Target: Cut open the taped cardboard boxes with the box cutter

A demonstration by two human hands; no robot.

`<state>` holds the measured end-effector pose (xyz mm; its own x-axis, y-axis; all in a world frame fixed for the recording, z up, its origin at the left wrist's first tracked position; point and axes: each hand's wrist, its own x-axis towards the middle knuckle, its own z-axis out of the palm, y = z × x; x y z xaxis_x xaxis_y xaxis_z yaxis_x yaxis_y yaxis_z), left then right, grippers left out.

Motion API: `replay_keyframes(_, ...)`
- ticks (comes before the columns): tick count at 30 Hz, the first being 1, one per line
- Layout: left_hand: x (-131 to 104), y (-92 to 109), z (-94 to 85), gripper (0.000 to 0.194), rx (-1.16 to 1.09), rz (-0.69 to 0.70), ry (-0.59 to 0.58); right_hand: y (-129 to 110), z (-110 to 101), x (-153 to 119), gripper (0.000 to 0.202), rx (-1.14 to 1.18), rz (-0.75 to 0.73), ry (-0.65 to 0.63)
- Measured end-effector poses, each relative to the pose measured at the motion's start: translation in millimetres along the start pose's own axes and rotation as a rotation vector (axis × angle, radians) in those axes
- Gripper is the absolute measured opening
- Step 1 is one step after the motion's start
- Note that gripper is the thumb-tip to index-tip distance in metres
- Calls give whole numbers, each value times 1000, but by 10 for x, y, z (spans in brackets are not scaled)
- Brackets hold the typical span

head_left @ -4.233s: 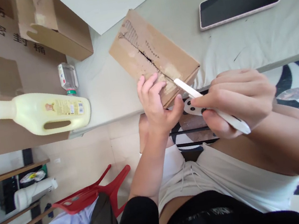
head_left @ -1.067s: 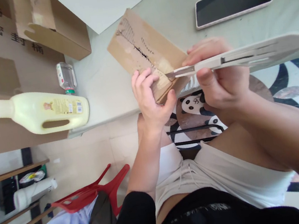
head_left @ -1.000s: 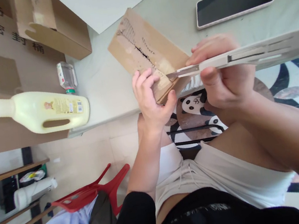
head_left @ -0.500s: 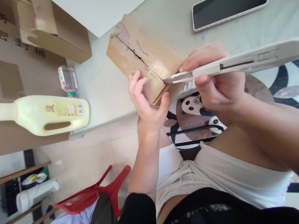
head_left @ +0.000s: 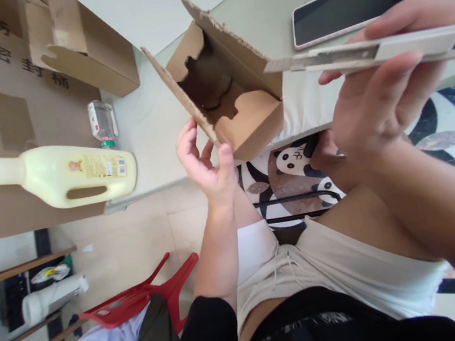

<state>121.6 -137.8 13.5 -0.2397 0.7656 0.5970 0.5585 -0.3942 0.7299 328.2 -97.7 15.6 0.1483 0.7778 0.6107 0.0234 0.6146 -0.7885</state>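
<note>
at the near edge we see our black top point(head_left: 302, 327) and the pale drawstring shorts point(head_left: 335, 262) beneath it. ahead of them our left hand point(head_left: 207, 165) pinches the torn-edged brown cardboard flap point(head_left: 174, 87) between thumb and fingers, at its near end. our right hand point(head_left: 379, 96), a little blurred, is closed around the slim white plastic utility knife point(head_left: 418, 45), with the metal blade point(head_left: 284, 64) bared and pointing left. the blade tip overlaps the raised far flap point(head_left: 229, 39) in our view, and we cannot tell whether they touch. the small brown cardboard box point(head_left: 257, 123) sits between our hands at the near edge of the pale grey-green cloth-covered counter point(head_left: 148, 131), its two long flaps standing up and a short notched one folded over the near end; the inside is too dark for us to read. to our left stands the pale yellow plastic bottle point(head_left: 51, 177), with the small clear bottle with a green cap point(head_left: 103, 123) just beyond it. farther off, to our right, lies the black-screened phone in a pale case point(head_left: 350, 4), and at the far left rises the tall brown carton point(head_left: 102, 58).
</note>
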Motion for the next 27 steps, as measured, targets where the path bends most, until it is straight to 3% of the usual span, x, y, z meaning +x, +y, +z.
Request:
replay_keyframes(3,15,-14,-47,56,20,-78,116,-5,62,70,33,-26,-128,243)
replay_keyframes(7,55,-116,-152,54,-39,-215,240,-32,102,110,39,17,-84,314)
replay_keyframes(10,100,-209,-241,53,-147,-419,341,31,42,133,34,-23,-99,310)
replay_keyframes(13,135,-310,-324,49,-301,-625,408,161,-52,141,26,-156,-38,21)
replay_keyframes(16,120,-424,-396,42,-388,-795,425,275,-101,111,29,-584,183,-416)
replay_keyframes(18,73,-493,-436,46,-400,-868,428,329,-93,75,36,-812,257,-632)
replay_keyframes(20,8,-550,-472,57,-393,-881,415,369,-64,40,41,-881,251,-727)
replay_keyframes(22,-53,-594,-501,63,-370,-862,382,395,-32,19,44,-899,239,-734)
replay_keyframes(27,-93,-633,-526,46,-294,-844,366,385,10,31,43,-903,254,-759)
